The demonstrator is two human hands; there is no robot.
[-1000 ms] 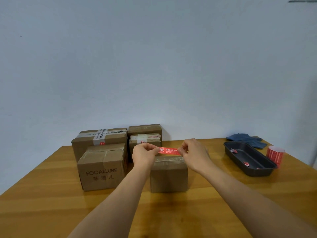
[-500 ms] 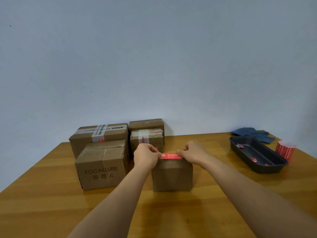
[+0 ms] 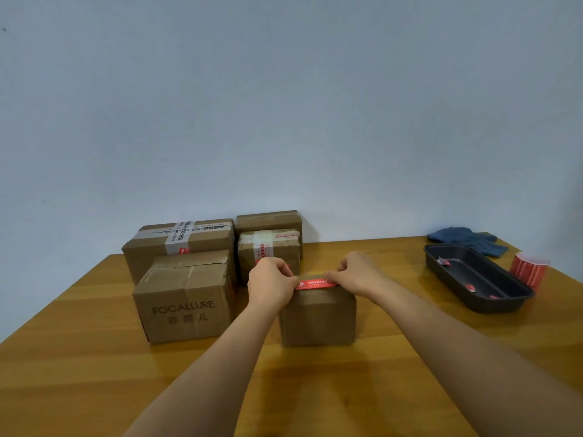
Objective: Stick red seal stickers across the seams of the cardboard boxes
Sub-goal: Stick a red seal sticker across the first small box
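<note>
Fingers of the left hand (image 3: 272, 283) and right hand (image 3: 356, 272) pinch the ends of a red seal sticker (image 3: 315, 283), stretched along the small box (image 3: 318, 316) top mid-table, so laying it's in hand. Next probably press flat. Neighbor box (image 3: 184, 305) reads FOCALLURE; sticker print is unreadable.

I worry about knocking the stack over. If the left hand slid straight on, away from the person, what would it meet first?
Probably the taped box right behind the left hand, which pinches the red sticker on the small box. How big the gap between them is, I cannot tell.
</note>
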